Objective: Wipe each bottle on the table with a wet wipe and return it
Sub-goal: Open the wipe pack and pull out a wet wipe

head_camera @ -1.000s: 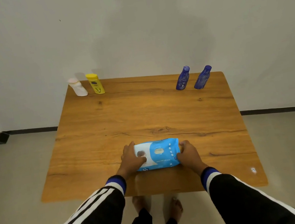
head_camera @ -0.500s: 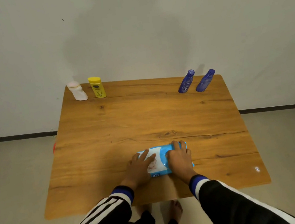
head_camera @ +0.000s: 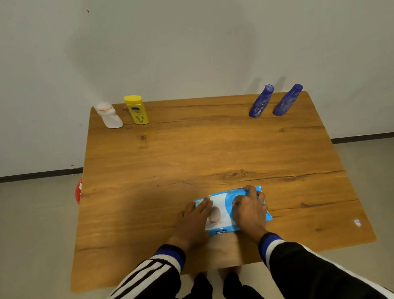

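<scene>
A blue and white wet wipe pack point(head_camera: 222, 211) lies flat near the front edge of the wooden table point(head_camera: 204, 153). My left hand point(head_camera: 195, 223) rests on its left end with the fingers laid straight. My right hand point(head_camera: 248, 208) sits on top of the pack's right half, fingers bent over the far edge; what they pinch is hidden. At the back left stand a white bottle point(head_camera: 110, 117) and a yellow bottle point(head_camera: 137, 111). Two dark blue bottles point(head_camera: 260, 102) point(head_camera: 287, 99) stand at the back right.
The table's back edge is against a pale wall. A red object point(head_camera: 79, 191) peeks out below the table's left edge. A small white mark point(head_camera: 357, 222) is on the front right corner. Bare floor lies on both sides.
My right hand moved from the pack's right end onto its top, covering the lid. My left hand slid further onto the left end. The bottles stayed put.
</scene>
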A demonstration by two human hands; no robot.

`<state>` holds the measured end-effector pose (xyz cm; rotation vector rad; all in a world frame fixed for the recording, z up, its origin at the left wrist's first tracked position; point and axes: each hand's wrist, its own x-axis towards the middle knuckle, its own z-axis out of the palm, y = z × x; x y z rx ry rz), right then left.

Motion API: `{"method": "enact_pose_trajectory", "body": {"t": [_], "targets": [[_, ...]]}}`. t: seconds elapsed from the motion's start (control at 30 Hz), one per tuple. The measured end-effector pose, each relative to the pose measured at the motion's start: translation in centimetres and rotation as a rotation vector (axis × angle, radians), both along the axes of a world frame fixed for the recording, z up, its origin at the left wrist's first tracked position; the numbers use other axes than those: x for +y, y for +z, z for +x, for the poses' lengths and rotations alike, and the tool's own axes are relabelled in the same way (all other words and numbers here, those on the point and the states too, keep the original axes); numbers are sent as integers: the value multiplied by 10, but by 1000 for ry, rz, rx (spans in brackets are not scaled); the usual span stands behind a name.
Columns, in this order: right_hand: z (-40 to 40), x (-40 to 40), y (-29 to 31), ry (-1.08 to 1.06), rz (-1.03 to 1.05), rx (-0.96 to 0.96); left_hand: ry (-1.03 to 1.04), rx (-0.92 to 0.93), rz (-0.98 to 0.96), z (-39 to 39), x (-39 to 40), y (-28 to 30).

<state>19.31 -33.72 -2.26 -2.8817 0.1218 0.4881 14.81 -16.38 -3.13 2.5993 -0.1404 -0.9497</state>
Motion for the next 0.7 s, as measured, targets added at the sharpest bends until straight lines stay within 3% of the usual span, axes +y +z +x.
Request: {"method": "enact_pose_trajectory", "body": {"t": [0.37,0.7], "targets": [[-3,-18,-13,274,-98,-29,47,47,18,2,-7,7],[8,-24,-4,182,79,-79,74,64,48,2,-14,3]]}}
